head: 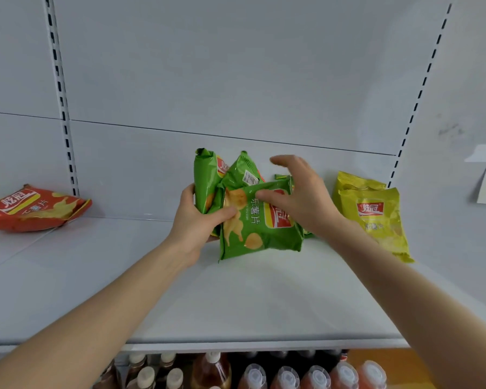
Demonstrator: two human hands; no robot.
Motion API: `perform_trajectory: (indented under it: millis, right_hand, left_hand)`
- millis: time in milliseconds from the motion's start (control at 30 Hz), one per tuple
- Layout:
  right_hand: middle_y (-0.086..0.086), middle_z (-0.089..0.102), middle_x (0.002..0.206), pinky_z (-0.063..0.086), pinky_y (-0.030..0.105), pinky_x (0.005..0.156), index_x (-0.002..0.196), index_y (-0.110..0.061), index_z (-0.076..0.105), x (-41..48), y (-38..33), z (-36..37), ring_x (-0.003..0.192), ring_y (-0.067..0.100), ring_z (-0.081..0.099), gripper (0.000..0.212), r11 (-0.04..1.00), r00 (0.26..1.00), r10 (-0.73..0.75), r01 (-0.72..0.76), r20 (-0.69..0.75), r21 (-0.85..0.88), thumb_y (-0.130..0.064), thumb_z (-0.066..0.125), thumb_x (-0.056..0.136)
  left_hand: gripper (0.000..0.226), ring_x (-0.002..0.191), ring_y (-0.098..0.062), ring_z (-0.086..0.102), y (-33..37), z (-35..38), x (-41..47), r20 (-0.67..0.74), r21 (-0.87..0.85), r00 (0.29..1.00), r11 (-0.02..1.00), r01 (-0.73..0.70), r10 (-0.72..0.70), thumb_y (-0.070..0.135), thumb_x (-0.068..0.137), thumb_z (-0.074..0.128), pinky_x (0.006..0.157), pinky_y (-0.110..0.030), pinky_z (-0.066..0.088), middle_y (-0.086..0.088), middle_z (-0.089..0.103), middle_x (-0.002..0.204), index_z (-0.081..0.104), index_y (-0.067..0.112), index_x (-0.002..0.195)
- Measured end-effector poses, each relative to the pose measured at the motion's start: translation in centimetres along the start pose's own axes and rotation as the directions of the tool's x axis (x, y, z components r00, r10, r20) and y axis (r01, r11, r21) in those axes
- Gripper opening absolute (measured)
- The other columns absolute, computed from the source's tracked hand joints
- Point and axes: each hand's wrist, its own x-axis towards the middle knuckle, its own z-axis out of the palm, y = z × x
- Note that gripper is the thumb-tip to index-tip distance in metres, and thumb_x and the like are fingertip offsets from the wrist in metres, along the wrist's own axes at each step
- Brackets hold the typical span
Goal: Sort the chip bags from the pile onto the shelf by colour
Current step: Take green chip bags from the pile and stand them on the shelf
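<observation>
Left hand: curled round green chip bags, gripping their left edge.
Right hand: fingers spread loose, thumb touching the same bags.
Green pile: mid shelf, toward the far wall.
Yellow chip bags: just right.
Orange chip bag: well left.

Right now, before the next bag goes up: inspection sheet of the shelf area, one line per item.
Surface: white shelf, flat.
Job's things: green bags bunched mid-shelf; orange bag lying flat at left; yellow bags overlapping at right.
Clutter: nothing seen.
Hands: left hand grips the green bags; right hand open, thumb on the front one.
Cables: nothing seen.
Surroundings: bottles on the level below; slotted back panel.
</observation>
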Motion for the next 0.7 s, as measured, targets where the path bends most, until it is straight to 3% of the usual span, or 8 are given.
perform_trajectory:
  millis: [67,133,233,333,433,533,633,700]
  right_hand:
    - [0.0,0.051,0.129,0.035,0.022,0.091,0.129,-0.015,0.047,-0.8,-0.4,-0.1,0.119,0.013,0.046,0.062,0.987,0.982,0.137,-0.124,-0.133,0.098,-0.043,0.069,0.078]
    - [0.0,0.053,0.126,0.041,0.027,0.092,0.13,-0.013,0.046,-1.7,-0.2,0.1,0.116,0.014,0.05,0.068,0.952,0.953,0.275,-0.252,-0.123,0.175,-0.048,0.068,0.076]
    - [0.002,0.067,0.1,0.056,0.035,0.078,0.119,-0.006,0.054,-2.2,0.2,0.2,0.088,0.016,0.065,0.054,0.82,0.909,0.391,-0.416,0.145,0.392,-0.036,0.071,0.077]
    - [0.004,0.071,0.083,0.058,0.027,0.062,0.11,-0.006,0.059,-1.3,1.2,-0.5,0.069,0.015,0.068,0.033,0.511,0.841,0.389,-0.536,0.375,0.672,-0.018,0.067,0.08]
    - [0.0,0.07,0.072,0.052,0.019,0.046,0.099,-0.012,0.058,-0.5,2.3,-1.5,0.056,0.009,0.064,0.026,0.363,0.819,0.309,-0.572,0.484,0.736,-0.019,0.063,0.075]
    - [0.002,0.07,0.075,0.053,0.019,0.047,0.096,-0.015,0.057,0.3,3.4,-2.4,0.059,0.009,0.067,0.016,0.493,0.812,0.305,-0.582,0.498,0.647,-0.014,0.062,0.08]
    - [0.006,0.068,0.091,0.056,0.021,0.055,0.098,-0.018,0.056,1.9,4.5,-4.5,0.067,0.008,0.068,0.016,0.725,0.877,0.351,-0.477,0.329,0.497,-0.011,0.062,0.086]
    - [0.009,0.066,0.098,0.058,0.022,0.06,0.106,-0.018,0.054,2.8,5.3,-6.2,0.075,0.013,0.067,0.021,0.797,0.891,0.358,-0.447,0.278,0.407,-0.011,0.062,0.087]
  left_hand:
    - [0.057,0.085,-0.018,0.065,-0.1,0.3,0.1,-0.071,-0.071,0.997,0.997,-0.007,0.002,0.001,0.078,0.072,0.063,-0.033,0.053,-0.001,0.061,0.103,0.04,0.022,0.12]
    - [0.054,0.083,-0.018,0.065,0.0,0.1,0.3,-0.142,-0.136,0.99,0.99,-0.028,0.009,-0.001,0.08,0.07,0.063,-0.033,0.053,-0.002,0.062,0.102,0.04,0.019,0.12]
    - [0.056,0.083,-0.016,0.066,0.3,-0.3,0.5,-0.16,-0.182,0.987,0.982,-0.046,0.016,0.001,0.08,0.07,0.061,-0.031,0.051,-0.001,0.064,0.103,0.041,0.017,0.125]
    - [0.053,0.083,-0.015,0.067,0.4,-0.4,0.5,-0.081,-0.236,0.996,0.972,0.01,-0.03,0.003,0.081,0.069,0.06,-0.034,0.055,-0.002,0.065,0.106,0.042,0.016,0.125]
    - [0.053,0.085,-0.018,0.067,0.4,-0.4,0.7,-0.013,-0.278,0.998,0.959,0.056,-0.062,0.004,0.083,0.066,0.059,-0.034,0.059,-0.003,0.065,0.105,0.042,0.013,0.129]
    - [0.054,0.085,-0.017,0.068,0.2,-0.4,0.7,-0.01,-0.218,0.999,0.976,0.028,-0.031,0.001,0.083,0.066,0.06,-0.032,0.059,-0.001,0.066,0.104,0.042,0.015,0.129]
    - [0.048,0.087,-0.018,0.066,0.1,-0.6,0.9,-0.068,-0.189,0.998,0.982,-0.028,0.015,-0.003,0.083,0.065,0.055,-0.028,0.057,-0.003,0.063,0.107,0.042,0.015,0.122]
    - [0.047,0.088,-0.018,0.065,0.0,-1.0,1.1,-0.132,-0.216,0.991,0.975,-0.057,0.029,-0.004,0.084,0.064,0.051,-0.025,0.055,-0.004,0.062,0.11,0.042,0.015,0.121]
